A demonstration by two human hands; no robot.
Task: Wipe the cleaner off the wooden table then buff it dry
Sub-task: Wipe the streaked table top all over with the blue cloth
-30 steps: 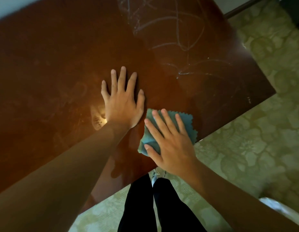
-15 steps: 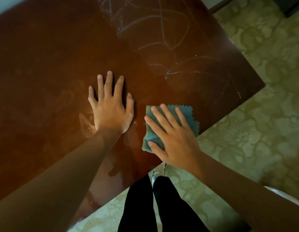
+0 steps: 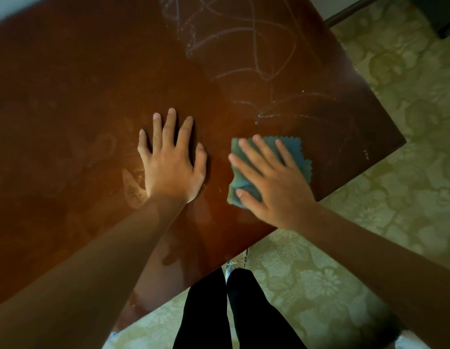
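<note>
The dark reddish wooden table (image 3: 67, 96) fills the upper left of the head view. Thin whitish squiggles of cleaner (image 3: 249, 59) streak its far right part. A teal cloth (image 3: 295, 149) with a zigzag edge lies near the table's right edge. My right hand (image 3: 271, 185) presses flat on the cloth, fingers spread, and looks blurred. My left hand (image 3: 172, 163) rests flat on the bare wood to the left of the cloth, fingers apart, holding nothing.
The table's near edge runs diagonally just behind my right wrist. Below it is a pale green floral carpet (image 3: 395, 197), with my legs in black trousers (image 3: 219, 311). A dark object (image 3: 443, 13) stands at the top right corner.
My right hand has slid the cloth to the right, away from my left hand, opening a gap between them. The left hand stays planted on the wood.
</note>
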